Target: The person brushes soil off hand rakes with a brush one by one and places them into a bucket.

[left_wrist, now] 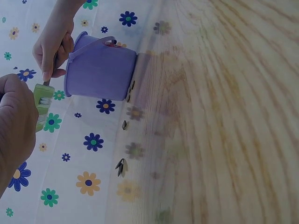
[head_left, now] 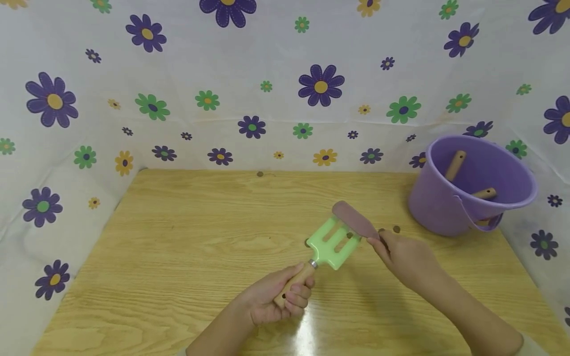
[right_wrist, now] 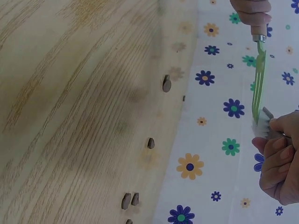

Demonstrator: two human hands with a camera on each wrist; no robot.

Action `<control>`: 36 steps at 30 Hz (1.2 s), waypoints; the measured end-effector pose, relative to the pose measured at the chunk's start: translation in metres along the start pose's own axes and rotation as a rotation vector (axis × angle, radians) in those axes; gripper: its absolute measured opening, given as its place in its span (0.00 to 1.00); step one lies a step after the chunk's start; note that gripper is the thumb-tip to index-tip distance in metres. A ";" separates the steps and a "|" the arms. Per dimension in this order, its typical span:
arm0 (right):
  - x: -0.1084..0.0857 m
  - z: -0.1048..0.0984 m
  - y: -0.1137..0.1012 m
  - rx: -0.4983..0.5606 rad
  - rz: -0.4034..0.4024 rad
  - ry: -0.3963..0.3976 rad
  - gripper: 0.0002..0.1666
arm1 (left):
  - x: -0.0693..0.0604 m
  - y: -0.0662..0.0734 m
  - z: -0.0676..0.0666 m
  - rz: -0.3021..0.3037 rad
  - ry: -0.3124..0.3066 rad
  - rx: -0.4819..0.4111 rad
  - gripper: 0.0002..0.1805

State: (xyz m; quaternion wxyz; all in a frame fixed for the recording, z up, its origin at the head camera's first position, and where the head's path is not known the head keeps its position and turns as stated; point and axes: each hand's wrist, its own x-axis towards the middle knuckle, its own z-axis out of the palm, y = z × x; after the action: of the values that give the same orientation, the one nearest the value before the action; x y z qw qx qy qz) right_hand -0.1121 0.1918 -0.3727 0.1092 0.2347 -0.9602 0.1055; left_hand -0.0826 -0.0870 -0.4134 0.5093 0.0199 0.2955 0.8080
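Note:
My left hand (head_left: 266,300) grips the wooden handle of a light green garden hand fork (head_left: 328,256), holding it raised above the table with its tines pointing up and to the right. My right hand (head_left: 411,259) pinches the end of a mauve brush (head_left: 354,220). The brush lies across the tips of the tines; its white bristles (right_wrist: 260,129) show against them in the right wrist view. In the left wrist view, the knuckles of my left hand (left_wrist: 17,123) hide most of the fork, and my right hand (left_wrist: 51,49) appears beyond.
A purple bucket (head_left: 423,198) stands at the table's right rear, with wooden handles (head_left: 455,166) sticking up inside. Several small dark pieces (right_wrist: 167,84) lie scattered on the wooden table (head_left: 178,237). A white cloth (head_left: 178,54) with printed flowers hangs behind and at the sides.

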 end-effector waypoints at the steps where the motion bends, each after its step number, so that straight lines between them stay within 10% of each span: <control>1: 0.001 0.000 0.001 0.010 0.014 -0.010 0.16 | 0.000 0.000 0.000 0.001 0.003 0.002 0.20; 13: 0.016 -0.020 -0.007 0.086 0.100 -0.021 0.17 | 0.002 0.000 -0.007 0.000 -0.022 -0.010 0.21; 25: 0.003 -0.023 -0.046 -0.009 -0.271 0.290 0.35 | 0.005 0.001 -0.009 0.009 0.005 -0.066 0.19; 36: -0.005 -0.005 -0.052 -0.028 -0.306 0.251 0.35 | 0.000 0.003 0.000 0.048 -0.019 -0.012 0.20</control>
State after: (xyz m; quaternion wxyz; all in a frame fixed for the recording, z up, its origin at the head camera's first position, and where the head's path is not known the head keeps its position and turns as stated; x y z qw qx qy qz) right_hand -0.0824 0.1504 -0.3609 0.2462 0.3614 -0.8934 0.1027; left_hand -0.0853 -0.0880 -0.4117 0.4927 0.0317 0.2854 0.8215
